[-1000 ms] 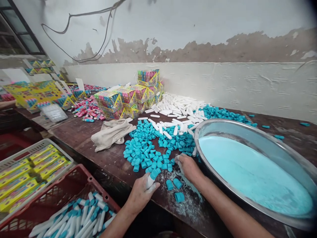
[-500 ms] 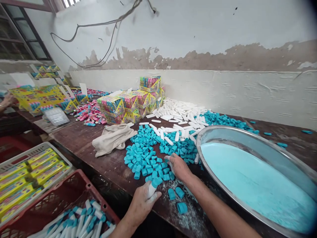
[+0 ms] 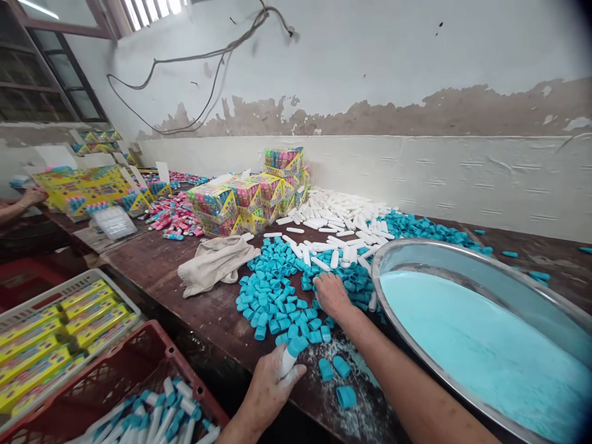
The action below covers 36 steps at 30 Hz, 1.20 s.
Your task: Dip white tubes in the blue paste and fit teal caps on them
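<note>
My left hand is closed around a white tube with a blue cap on its upper end, held tilted above the table's front edge. My right hand reaches over the heap of loose blue caps, its back toward me and its fingers curled down. What those fingers hold, if anything, is hidden. Just beyond it lie loose white tubes, some on top of the caps. A few single blue caps rest on powder-dusted wood between my forearms.
A large metal basin with light blue powder stands at right. At lower left are a red crate of capped tubes and a white basket of yellow boxes. A cloth and stacked packs lie farther back. Another person's hand is at far left.
My right hand has moved slightly farther forward over the blue caps, and its fingers have turned downward. The left hand keeps its grip on the capped tube. The whole view has shifted a little.
</note>
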Motion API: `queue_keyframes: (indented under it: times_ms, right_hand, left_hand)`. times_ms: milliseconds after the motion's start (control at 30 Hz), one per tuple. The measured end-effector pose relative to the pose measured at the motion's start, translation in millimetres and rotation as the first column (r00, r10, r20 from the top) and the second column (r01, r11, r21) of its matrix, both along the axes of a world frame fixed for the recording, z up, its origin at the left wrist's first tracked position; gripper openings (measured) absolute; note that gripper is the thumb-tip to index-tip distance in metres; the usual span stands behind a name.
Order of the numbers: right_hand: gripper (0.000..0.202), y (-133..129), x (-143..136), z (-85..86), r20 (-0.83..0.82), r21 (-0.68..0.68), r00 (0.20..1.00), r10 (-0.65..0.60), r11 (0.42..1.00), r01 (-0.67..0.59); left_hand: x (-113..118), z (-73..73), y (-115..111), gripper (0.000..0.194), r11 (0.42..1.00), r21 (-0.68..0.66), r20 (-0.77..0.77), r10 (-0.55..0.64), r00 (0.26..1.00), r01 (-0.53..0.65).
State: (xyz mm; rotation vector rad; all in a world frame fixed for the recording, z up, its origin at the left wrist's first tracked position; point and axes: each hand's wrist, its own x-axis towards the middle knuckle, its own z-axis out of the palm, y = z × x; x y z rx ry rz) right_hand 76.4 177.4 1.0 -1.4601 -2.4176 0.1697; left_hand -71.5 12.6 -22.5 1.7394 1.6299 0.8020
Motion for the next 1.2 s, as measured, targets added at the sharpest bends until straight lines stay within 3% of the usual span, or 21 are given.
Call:
queue_keyframes:
  times_ms: [167,233,300,333,400,433,500,633,733,833,967,1100,1200]
  right_hand:
    - [0.033,-19.3,13.8,6.7,-0.168,-0.087,0.985,0.033,0.995,-0.048]
    - [0.031,-39.2,18.8,11.6,-0.312,-0.2,0.948,0.064,0.971,-0.131]
    - [0.027,-63.8,23.4,15.9,-0.608,-0.398,0.794,-0.008,0.868,-0.296]
    - [0.024,-76.5,25.5,17.5,-0.744,-0.481,0.658,-0.115,0.776,-0.409]
    - [0.02,-99.2,29.3,18.9,-0.841,-0.541,0.402,-0.363,0.59,-0.599]
    - [0.019,-108.5,31.0,18.7,-0.831,-0.547,0.338,-0.442,0.535,-0.644]
    - [0.019,-121.9,34.0,16.9,-0.8,-0.567,0.292,-0.523,0.502,-0.653]
    - [0.027,-132.0,39.5,11.4,-0.781,-0.599,0.284,-0.557,0.539,-0.592]
    - [0.031,-132.2,45.5,6.3,-0.777,-0.624,0.336,-0.532,0.581,-0.523]
    - [0.029,-132.1,55.5,3.7,-0.767,-0.639,0.421,-0.485,0.641,-0.425]
    - [0.028,-136.2,70.8,12.4,-0.807,-0.569,0.451,-0.382,0.708,-0.419]
    - [0.03,-142.8,74.6,22.8,-0.773,-0.584,0.559,-0.299,0.68,-0.444]
    - [0.025,-146.3,71.6,20.2,-0.747,-0.613,0.6,-0.287,0.647,-0.453]
  left_hand:
    - [-1.8,-0.1,0.3,0.024,0.999,0.018,0.141,0.046,0.989,-0.049]
    - [-1.3,4.9,1.5,0.027,0.997,0.028,0.239,0.059,0.969,-0.068]
    - [1.2,11.3,4.4,0.028,0.996,0.025,0.313,0.07,0.947,-0.082]
    - [3.1,14.1,6.3,0.029,0.996,0.018,0.338,0.071,0.938,-0.082]
    - [8.3,17.9,10.3,0.029,0.997,0.011,0.361,0.066,0.93,-0.074]
    - [11.2,18.7,11.8,0.028,0.998,0.011,0.361,0.058,0.931,-0.066]
    - [17.6,18.8,13.3,0.026,0.999,0.021,0.351,0.039,0.936,-0.05]
    - [28.6,19.0,10.3,0.018,0.998,0.052,0.31,0.001,0.951,-0.017]
    - [31.2,22.0,5.8,0.018,0.998,0.065,0.239,-0.033,0.97,0.018]
    - [27.0,23.1,1.1,0.019,0.994,0.071,0.098,-0.087,0.991,0.08]
    - [19.8,19.9,-4.6,0.018,0.984,-0.014,-0.158,-0.175,0.972,0.175]
    - [22.9,20.7,-8.0,0.018,0.966,-0.089,-0.355,-0.26,0.898,0.244]
    - [27.7,22.9,-8.1,0.018,0.947,-0.114,-0.457,-0.319,0.83,0.301]
